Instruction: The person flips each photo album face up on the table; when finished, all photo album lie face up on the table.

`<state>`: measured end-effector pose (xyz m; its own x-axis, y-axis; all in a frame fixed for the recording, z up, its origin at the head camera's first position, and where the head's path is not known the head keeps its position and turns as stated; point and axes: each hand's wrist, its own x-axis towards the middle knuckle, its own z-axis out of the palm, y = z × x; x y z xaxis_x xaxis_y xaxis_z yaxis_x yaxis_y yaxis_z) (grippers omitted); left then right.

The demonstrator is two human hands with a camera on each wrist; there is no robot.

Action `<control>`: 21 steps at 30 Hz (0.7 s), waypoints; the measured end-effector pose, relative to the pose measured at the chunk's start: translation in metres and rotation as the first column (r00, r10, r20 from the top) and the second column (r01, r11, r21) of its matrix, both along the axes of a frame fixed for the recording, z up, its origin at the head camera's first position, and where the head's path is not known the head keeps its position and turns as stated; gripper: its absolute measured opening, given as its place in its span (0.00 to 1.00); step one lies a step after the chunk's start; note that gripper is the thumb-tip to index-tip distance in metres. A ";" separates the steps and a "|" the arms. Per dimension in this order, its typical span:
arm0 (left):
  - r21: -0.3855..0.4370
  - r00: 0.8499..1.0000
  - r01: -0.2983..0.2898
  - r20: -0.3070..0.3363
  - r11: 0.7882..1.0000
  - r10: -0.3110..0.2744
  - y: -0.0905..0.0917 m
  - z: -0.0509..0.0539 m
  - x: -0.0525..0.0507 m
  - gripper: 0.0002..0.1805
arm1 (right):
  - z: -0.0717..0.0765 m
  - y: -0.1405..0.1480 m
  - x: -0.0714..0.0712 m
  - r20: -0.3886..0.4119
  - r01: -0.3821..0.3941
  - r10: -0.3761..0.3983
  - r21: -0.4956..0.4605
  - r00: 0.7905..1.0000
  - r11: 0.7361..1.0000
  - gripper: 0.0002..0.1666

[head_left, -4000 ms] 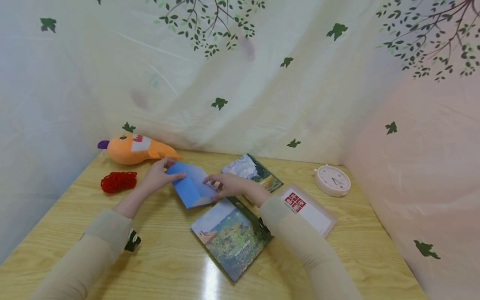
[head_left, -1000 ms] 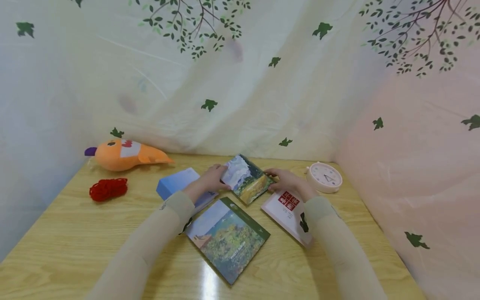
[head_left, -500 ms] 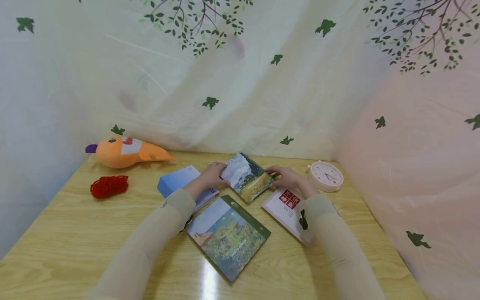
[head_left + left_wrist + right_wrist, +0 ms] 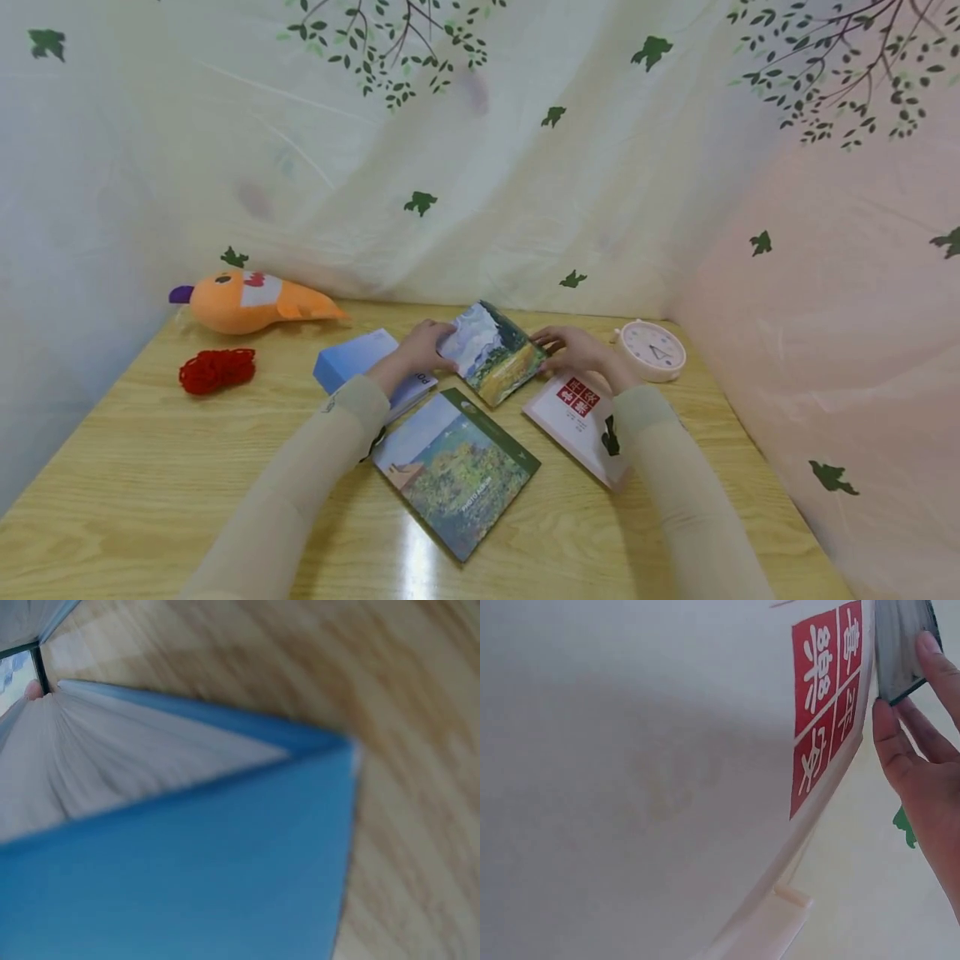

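A small album with a painted cover point(image 4: 491, 354) sits at the back middle of the wooden table, between both hands. Its left edge is held by my left hand point(image 4: 422, 348), thumb nearer me. On the opposite side my right hand point(image 4: 579, 348) grips the right edge; in the right wrist view its thumb touches the page edges point(image 4: 901, 649) and its fingers reach the cover corner. Under my left forearm lies a blue book point(image 4: 356, 362), its fanned pages point(image 4: 112, 761) filling much of the left wrist view. A larger photo album point(image 4: 457, 475) lies in front.
Below my right wrist is a white booklet with red characters point(image 4: 573, 425). A pink clock point(image 4: 652, 350) stands behind it, to the right. Red yarn point(image 4: 217, 371) and an orange plush toy point(image 4: 251, 304) are at the left. A printed curtain point(image 4: 480, 167) hangs behind the table.
Four seconds ago both hands held the blue book; it now lies down, and they hold the small painted album. Over the last second the hands and album barely shift.
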<state>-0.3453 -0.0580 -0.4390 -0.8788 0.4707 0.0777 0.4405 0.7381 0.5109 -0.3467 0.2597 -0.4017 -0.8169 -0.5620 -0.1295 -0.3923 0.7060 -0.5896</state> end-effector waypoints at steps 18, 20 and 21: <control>0.005 0.991 -0.134 -0.014 0.991 0.134 0.006 0.006 -0.006 0.51 | 0.012 -0.004 0.000 -0.129 0.050 -0.063 -0.101 0.990 0.994 0.25; 0.005 0.990 -0.136 -0.046 0.991 0.136 0.005 0.011 -0.006 0.51 | 0.014 -0.006 0.002 -0.157 0.034 -0.050 -0.100 0.986 0.994 0.26; 0.007 0.989 -0.139 -0.058 0.990 0.139 0.005 0.013 -0.005 0.51 | 0.015 -0.007 0.003 -0.174 0.024 -0.041 -0.100 0.984 0.995 0.26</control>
